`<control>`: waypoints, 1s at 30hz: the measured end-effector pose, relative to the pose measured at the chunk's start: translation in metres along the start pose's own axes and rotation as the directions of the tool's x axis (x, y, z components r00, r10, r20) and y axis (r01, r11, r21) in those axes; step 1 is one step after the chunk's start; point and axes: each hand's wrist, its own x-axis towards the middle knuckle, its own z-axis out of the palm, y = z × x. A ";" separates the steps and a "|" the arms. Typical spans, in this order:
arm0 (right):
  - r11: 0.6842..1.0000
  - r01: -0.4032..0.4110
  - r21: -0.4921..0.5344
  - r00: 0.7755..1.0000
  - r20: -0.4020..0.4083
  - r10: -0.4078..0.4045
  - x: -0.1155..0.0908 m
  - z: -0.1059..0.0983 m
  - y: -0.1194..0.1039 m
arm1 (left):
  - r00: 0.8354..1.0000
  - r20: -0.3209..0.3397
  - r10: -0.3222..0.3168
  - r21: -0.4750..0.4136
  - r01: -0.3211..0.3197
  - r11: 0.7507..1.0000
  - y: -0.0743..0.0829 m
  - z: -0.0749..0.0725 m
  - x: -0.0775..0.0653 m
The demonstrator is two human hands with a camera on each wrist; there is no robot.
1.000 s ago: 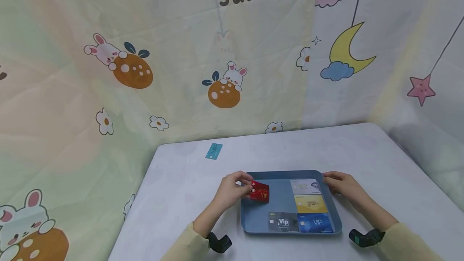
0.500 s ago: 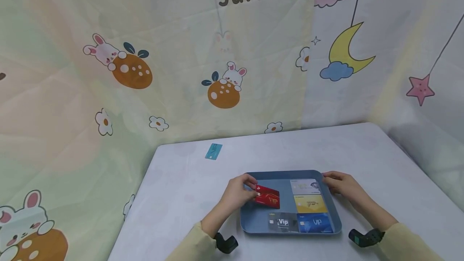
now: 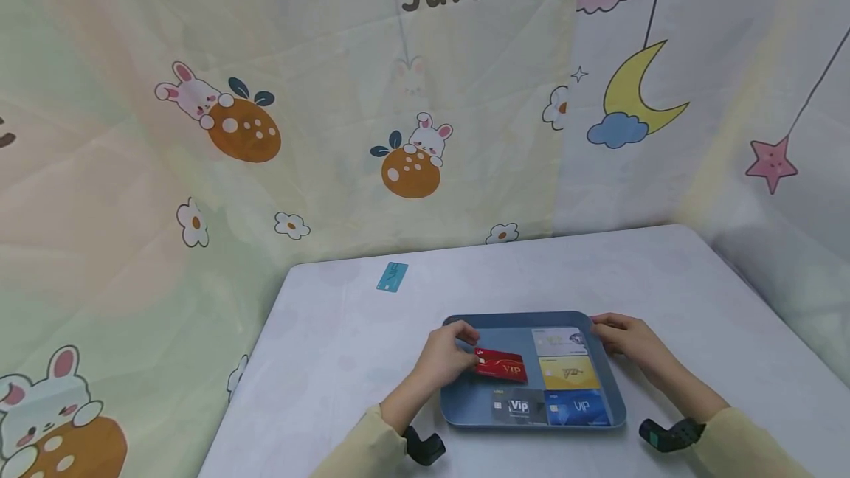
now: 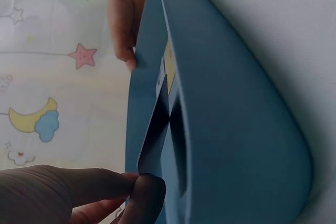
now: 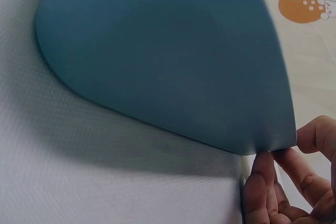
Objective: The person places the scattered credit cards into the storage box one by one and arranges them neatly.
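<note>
A red VIP card (image 3: pixel 502 365) is pinched by its left end between the thumb and fingers of my left hand (image 3: pixel 443 354). It hangs tilted over the blue-grey tray (image 3: pixel 465 398); in the left wrist view the card (image 4: pixel 155 124) appears nearly edge-on. My right hand (image 3: pixel 627 339) grips the tray's far right corner, thumb at the rim and fingers against the outer wall in the right wrist view. Inside the tray lie a white card (image 3: pixel 560 341), a yellow card (image 3: pixel 569 373), a blue VIP card (image 3: pixel 576 409) and a dark grey Vip card (image 3: pixel 519 407).
A teal card (image 3: pixel 392 277) lies near the back left edge of the white table (image 3: pixel 332 360). Behind the table hangs a printed cloth (image 3: pixel 319 131) with bunnies and oranges.
My left hand has carried the red card rightward and slightly nearer, from the tray's left side toward its middle. The card has turned. My right hand and the tray stay put.
</note>
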 end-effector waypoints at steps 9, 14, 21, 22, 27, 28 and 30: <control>1.000 -0.004 -0.004 1.000 -0.002 0.004 -0.001 -0.001 0.000 | 0.999 0.020 0.032 0.020 -0.032 0.999 0.001 0.011 0.000; 1.000 0.002 -0.004 1.000 -0.002 -0.002 -0.002 -0.001 0.000 | 0.999 0.019 0.034 0.028 -0.034 0.999 -0.001 0.017 0.002; 1.000 0.003 -0.018 1.000 -0.004 -0.004 -0.002 -0.002 -0.005 | 0.998 0.020 0.065 0.050 -0.066 0.997 -0.002 0.022 0.000; 1.000 0.000 -0.020 1.000 -0.005 0.000 -0.002 -0.002 -0.006 | 0.997 0.020 0.071 0.050 -0.072 0.996 -0.002 0.022 0.000; 1.000 -0.003 -0.014 1.000 -0.001 0.003 -0.002 -0.002 -0.004 | 0.996 0.035 0.087 0.041 -0.089 0.995 -0.003 0.024 -0.002; 1.000 0.001 -0.013 1.000 0.000 -0.001 -0.002 -0.002 -0.003 | 0.995 0.036 0.093 0.042 -0.094 0.995 -0.003 0.024 -0.002; 1.000 0.007 -0.014 1.000 0.002 -0.007 -0.002 -0.001 -0.002 | 0.995 0.030 0.094 0.052 -0.095 0.994 -0.003 0.025 -0.002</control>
